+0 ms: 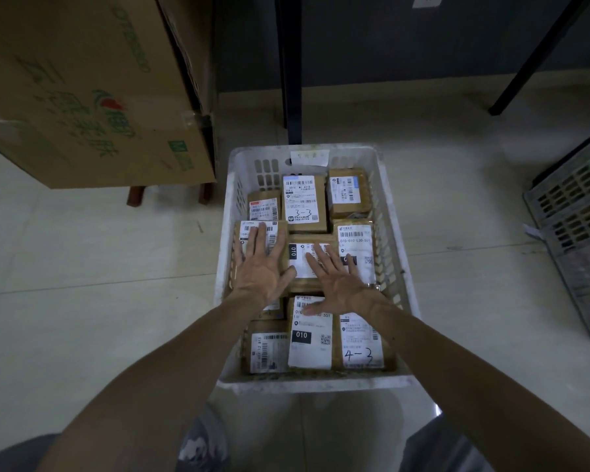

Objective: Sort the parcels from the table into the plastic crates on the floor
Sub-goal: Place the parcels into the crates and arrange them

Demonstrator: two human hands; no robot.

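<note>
Both bare forearms are reaching forward from the bottom of the view into a white plastic crate (314, 383) that is sitting on the pale tiled floor (82, 301). Brown parcels with white shipping labels are lying flat in it, packed close together in three rough rows.

Along the crate's near edge, a parcel with a sideways label (268, 352) is lying in the left corner. A parcel marked "010" (310, 338) is lying in the middle and a parcel hand-marked "4-3" (361, 349) in the right corner.

The left hand (263, 267) is lying flat, fingers straight and spread, on the mid-row parcel (252, 229) against the crate's left edge, gripping nothing. The right hand (338, 281) is likewise opened wide. Its fingers are fanning over the centre parcel (298, 260) and the one beside it at the right edge (355, 243), and its thumb is crossing the top of the "010" label.

By the far edge, a small parcel (264, 207) is sitting at the left, a parcel marked "3-3" (302, 202) in the middle, and a thicker parcel (346, 192) in the right corner. A paper tag (309, 158) is sticking to the far wall.

Beyond the crate a dark table leg (292, 80) is standing upright. A large cardboard box (82, 97) with green print is sitting to the far left, and a grey slotted crate (573, 226) is standing well apart at the right.
</note>
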